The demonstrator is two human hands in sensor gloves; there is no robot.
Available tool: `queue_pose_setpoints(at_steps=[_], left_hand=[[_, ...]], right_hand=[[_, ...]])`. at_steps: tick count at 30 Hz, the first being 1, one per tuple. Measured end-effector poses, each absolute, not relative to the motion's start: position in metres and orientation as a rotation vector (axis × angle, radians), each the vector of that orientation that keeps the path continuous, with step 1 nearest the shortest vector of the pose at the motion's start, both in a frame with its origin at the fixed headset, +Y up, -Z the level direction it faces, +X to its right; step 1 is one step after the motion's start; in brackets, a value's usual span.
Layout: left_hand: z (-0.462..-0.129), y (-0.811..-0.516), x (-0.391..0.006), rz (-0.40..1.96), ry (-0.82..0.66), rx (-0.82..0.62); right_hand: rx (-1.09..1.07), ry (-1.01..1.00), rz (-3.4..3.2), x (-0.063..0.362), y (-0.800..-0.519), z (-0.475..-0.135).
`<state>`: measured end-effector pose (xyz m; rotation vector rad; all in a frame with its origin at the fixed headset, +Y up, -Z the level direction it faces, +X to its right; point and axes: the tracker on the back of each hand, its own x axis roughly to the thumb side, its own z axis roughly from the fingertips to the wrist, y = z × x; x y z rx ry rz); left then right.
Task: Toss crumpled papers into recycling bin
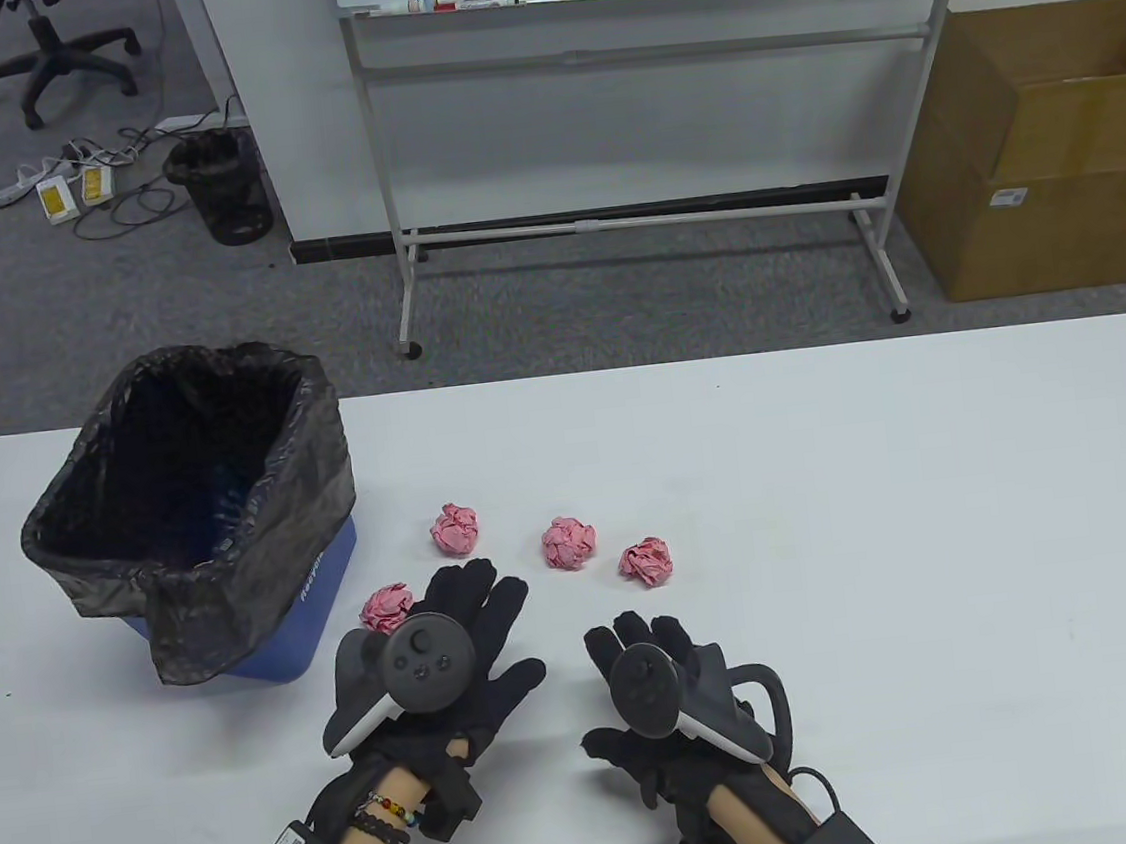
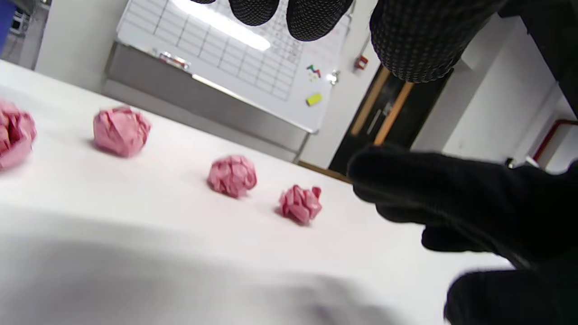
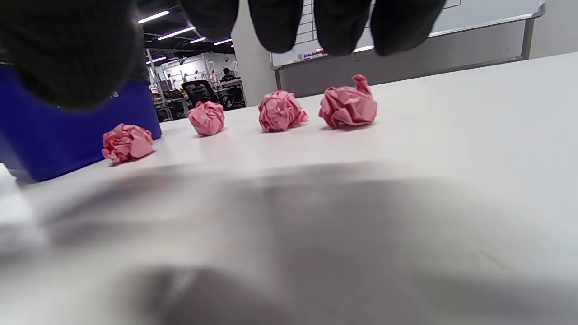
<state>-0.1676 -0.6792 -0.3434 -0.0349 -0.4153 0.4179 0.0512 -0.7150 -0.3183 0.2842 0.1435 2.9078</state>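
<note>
Several pink crumpled paper balls lie in a loose row on the white table. The leftmost ball is beside the bin, then come a second, a third and the rightmost. The blue bin, lined with a black bag, stands at the table's left. My left hand lies open with fingers spread, just right of the leftmost ball and not touching it. My right hand is open and empty, a little short of the rightmost ball. The right wrist view shows the rightmost ball beyond my fingers.
Behind the table on the floor stand a whiteboard stand, a cardboard box at the right and a black mesh basket at the back left. The blue bin wall fills the left of the right wrist view.
</note>
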Motion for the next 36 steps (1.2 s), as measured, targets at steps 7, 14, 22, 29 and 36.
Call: queue_pose_setpoints(at_steps=[7, 14, 22, 29, 36], left_hand=[[-0.344, -0.708, -0.162, 0.392, -0.436, -0.100], [-0.343, -0.721, -0.163, 0.380, -0.459, -0.137], [-0.342, -0.725, -0.159, 0.369, -0.495, -0.148], [-0.339, -0.729, -0.151, 0.343, -0.529, -0.172], [-0.338, -0.729, -0.149, 0.336, -0.533, -0.187]], right_hand=[[0.231, 0.145, 2.932, 0.058, -0.716, -0.326], [0.061, 0.028, 2.941, 0.074, -0.692, -0.359], [-0.061, 0.018, 3.074, 0.074, -0.688, -0.418], [-0.163, 0.041, 3.142, 0.068, -0.710, -0.456], [-0.197, -0.017, 3.204, 0.064, -0.729, -0.470]])
